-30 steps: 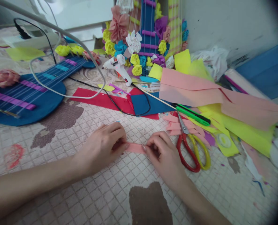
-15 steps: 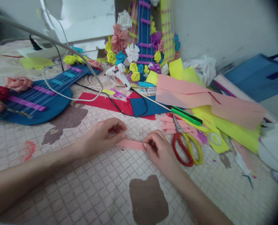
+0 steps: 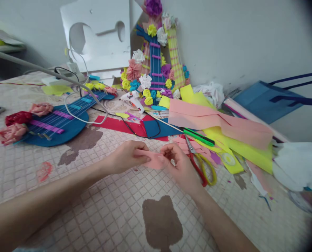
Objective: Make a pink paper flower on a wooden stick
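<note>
A short pink strip [image 3: 155, 161], of paper or felt, stretches between my two hands just over the quilted tablecloth. My left hand [image 3: 128, 157] pinches its left end between thumb and fingers. At the other end, my right hand [image 3: 178, 164] is closed on the strip with thumb and forefinger. Scissors [image 3: 202, 167] with one red and one yellow handle lie just right of my right hand, partly covered by it. Cut pink strips [image 3: 183, 142] are spread behind the scissors, beneath their blades.
A green cutter [image 3: 199, 136] lies near large pink sheets [image 3: 219, 120] and yellow sheets [image 3: 256, 154]. Behind stands a white glue gun [image 3: 133, 100] with a black cord. A blue guitar-shaped craft [image 3: 63, 127] with flowers lies left; more decorated ones [image 3: 156, 63] lean at the back.
The strip was lying flat and narrow; now it is lifted and shows a broader face. My hands are closer together, and the camera view has tilted up.
</note>
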